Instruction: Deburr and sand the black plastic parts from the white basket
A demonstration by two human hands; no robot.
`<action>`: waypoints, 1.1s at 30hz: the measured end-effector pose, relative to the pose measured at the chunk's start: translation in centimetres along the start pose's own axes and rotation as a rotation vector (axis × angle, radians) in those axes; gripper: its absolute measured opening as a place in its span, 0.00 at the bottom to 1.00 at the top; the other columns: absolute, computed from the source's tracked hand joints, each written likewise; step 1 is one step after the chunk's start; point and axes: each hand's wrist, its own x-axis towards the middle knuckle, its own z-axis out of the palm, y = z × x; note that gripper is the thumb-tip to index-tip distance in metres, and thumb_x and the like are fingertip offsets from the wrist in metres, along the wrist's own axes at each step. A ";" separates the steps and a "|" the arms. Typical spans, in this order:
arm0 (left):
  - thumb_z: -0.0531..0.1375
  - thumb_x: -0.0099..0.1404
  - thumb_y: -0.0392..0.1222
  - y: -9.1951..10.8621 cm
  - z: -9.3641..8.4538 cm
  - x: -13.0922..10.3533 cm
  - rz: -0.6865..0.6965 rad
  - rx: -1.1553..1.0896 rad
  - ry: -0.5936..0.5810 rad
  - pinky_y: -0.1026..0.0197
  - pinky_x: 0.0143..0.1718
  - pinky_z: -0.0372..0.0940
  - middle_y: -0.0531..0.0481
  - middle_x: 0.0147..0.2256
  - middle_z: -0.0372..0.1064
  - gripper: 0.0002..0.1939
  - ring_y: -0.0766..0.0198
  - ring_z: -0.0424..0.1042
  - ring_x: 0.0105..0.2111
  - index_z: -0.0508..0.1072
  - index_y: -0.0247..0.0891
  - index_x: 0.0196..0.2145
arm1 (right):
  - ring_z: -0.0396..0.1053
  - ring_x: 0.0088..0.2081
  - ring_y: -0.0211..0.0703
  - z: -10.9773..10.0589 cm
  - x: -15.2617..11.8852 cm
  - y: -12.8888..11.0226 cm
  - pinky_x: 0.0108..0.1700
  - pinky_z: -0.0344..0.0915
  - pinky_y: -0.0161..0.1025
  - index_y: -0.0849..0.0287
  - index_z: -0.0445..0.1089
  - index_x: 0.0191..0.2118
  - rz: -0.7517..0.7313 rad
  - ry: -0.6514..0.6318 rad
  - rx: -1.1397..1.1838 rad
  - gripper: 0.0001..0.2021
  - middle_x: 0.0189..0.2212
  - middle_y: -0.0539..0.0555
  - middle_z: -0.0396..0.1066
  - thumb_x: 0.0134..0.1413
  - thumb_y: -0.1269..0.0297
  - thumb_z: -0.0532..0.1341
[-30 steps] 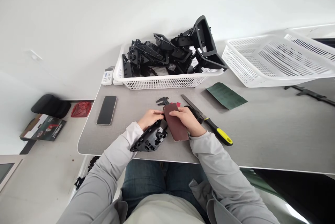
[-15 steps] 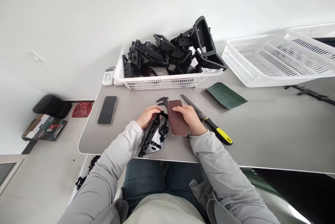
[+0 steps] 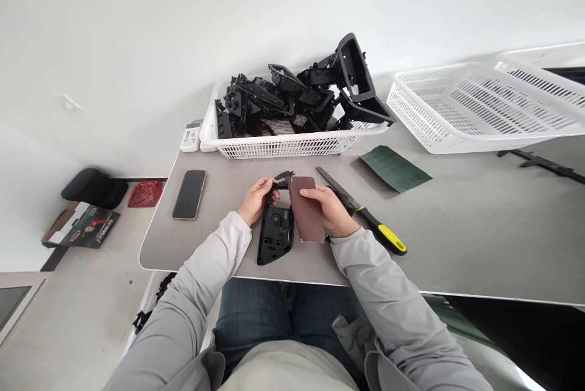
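Observation:
My left hand (image 3: 257,200) grips the upper end of a black plastic part (image 3: 276,234), its fingers closed round the frame. The part hangs toward the table's front edge, its flat, clip-studded face up. In my right hand (image 3: 333,211) is a reddish-brown sheet (image 3: 306,211), pinched with the thumb on top, close beside the part's right edge. Black calipers (image 3: 284,175) lie just behind the part, partly hidden by the sheet. Right of my right hand rests a file with a black and yellow handle (image 3: 382,231).
A white basket (image 3: 286,148) of black plastic parts stands at the back. Right of it are a green sheet (image 3: 397,169), white baskets (image 3: 484,108) and a long black piece (image 3: 542,163). A phone (image 3: 189,194) and a small white box (image 3: 191,137) are at the left.
The black part has turned in my left hand, from slanted and edge-on to flatter and more upright in view. The brown sheet has shifted slightly left and down.

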 end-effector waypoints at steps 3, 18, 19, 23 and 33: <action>0.64 0.56 0.51 0.2 0.1 -0.1 -0.023 -0.034 -0.020 0.66 0.22 0.56 0.53 0.21 0.68 0.16 0.68 0.64 0.21 0.68 0.38 0.34 | 0.67 0.22 0.37 0.0 -0.1 0.2 0.26 0.62 0.35 0.60 0.74 0.26 -0.016 -0.034 0.027 0.09 0.22 0.50 0.74 0.33 0.62 0.69; 0.69 0.46 0.42 0.6 0.3 -0.9 -0.224 0.000 -0.156 0.65 0.23 0.55 0.58 0.18 0.63 0.22 0.69 0.62 0.19 0.72 0.35 0.40 | 0.71 0.24 0.41 -0.6 -0.1 -0.3 0.27 0.68 0.36 0.59 0.74 0.28 -0.043 -0.014 0.144 0.08 0.22 0.51 0.75 0.39 0.63 0.66; 0.67 0.47 0.42 0.5 0.3 -0.8 -0.203 -0.016 -0.139 0.65 0.22 0.53 0.59 0.17 0.60 0.19 0.70 0.59 0.18 0.72 0.35 0.38 | 0.72 0.25 0.42 -0.6 -0.1 -0.2 0.28 0.68 0.37 0.58 0.74 0.29 -0.050 -0.017 0.143 0.08 0.22 0.51 0.75 0.39 0.63 0.66; 0.60 0.45 0.34 0.4 0.5 -0.6 -0.139 -0.054 -0.090 0.65 0.21 0.51 0.57 0.17 0.58 0.10 0.71 0.56 0.18 0.69 0.36 0.30 | 0.73 0.27 0.45 -0.5 0.2 0.2 0.32 0.70 0.40 0.57 0.74 0.30 -0.053 -0.017 0.131 0.09 0.24 0.51 0.76 0.37 0.63 0.67; 0.70 0.45 0.42 1.4 0.5 -1.0 -0.132 0.127 0.056 0.66 0.24 0.57 0.59 0.23 0.65 0.24 0.71 0.63 0.20 0.66 0.39 0.37 | 0.69 0.30 0.45 -0.1 -0.1 0.2 0.44 0.70 0.50 0.53 0.68 0.26 -0.114 -0.030 0.048 0.07 0.21 0.48 0.69 0.39 0.59 0.65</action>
